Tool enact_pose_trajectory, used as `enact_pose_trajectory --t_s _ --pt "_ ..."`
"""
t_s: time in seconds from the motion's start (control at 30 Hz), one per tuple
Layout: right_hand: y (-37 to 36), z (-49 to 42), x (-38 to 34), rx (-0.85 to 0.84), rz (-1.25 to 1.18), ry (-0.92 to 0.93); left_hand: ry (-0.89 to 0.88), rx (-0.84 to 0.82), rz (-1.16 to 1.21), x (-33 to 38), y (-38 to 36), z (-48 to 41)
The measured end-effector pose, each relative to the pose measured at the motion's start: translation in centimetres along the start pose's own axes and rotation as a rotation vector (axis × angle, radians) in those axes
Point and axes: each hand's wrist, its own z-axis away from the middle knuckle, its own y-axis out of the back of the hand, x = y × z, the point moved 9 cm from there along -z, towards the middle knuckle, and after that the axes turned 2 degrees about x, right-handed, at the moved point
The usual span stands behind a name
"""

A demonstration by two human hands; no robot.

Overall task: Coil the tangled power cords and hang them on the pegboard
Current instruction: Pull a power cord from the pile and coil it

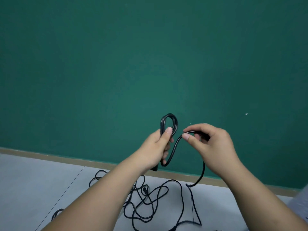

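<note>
Black cord (169, 115): our left hand (157, 147) grips its coiled part, right hand (213, 147) pinches slack; we should keep turns equal.

On my feed the power cord (170, 114) lifted in front of the camera is plain black along every stretch I can see, with a slight sheen on its raised loop. The tangle of cords (143, 197) lower down is the same black, unmarked. Behind them the wall (150, 55) is a flat, deep green with no pattern, broken only by a couple of tiny white specks (246, 114). A tan baseboard (66, 157) runs along its foot. The floor (41, 177) is a pale blue-grey, crossed by a thin dark seam (67, 189). At the right edge sits a whitish blur I cannot identify.
</note>
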Motion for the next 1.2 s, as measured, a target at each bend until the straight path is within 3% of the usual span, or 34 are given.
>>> enact_pose_trajectory --t_s 0.27,0.33,0.5,0.63,0.7,0.83,1.03,1.2 --pt "1.9 0.2 -1.3 0.186 0.122 0.004 0.017 -0.327 -0.14 0.6 -5.2 1.7" --pt "2.1 0.1 -1.2 0.191 0.163 0.033 0.056 -0.356 -0.049 -0.4 -5.6 1.8" --pt "1.6 -0.6 1.7 0.06 -0.049 -0.1 0.106 -0.262 0.161 -0.8 -4.2 1.2" --pt "1.0 -0.3 2.8 -0.047 0.054 -0.129 0.091 -0.197 0.186 -0.9 -3.0 0.9" --pt "1.2 -0.3 2.3 0.004 0.02 -0.122 0.062 -0.154 0.107 -0.9 -2.6 0.8" --pt "2.0 0.0 -0.4 0.22 0.004 -0.016 -0.096 -0.054 -0.313 -0.3 -2.2 0.5" --pt "3.3 0.2 0.7 0.354 -0.013 -0.144 0.04 -0.265 0.122 0.1 -6.1 2.1" --pt "2.0 -0.2 2.2 0.272 -0.075 -0.193 0.011 -0.309 0.114 0.3 -6.6 2.0"
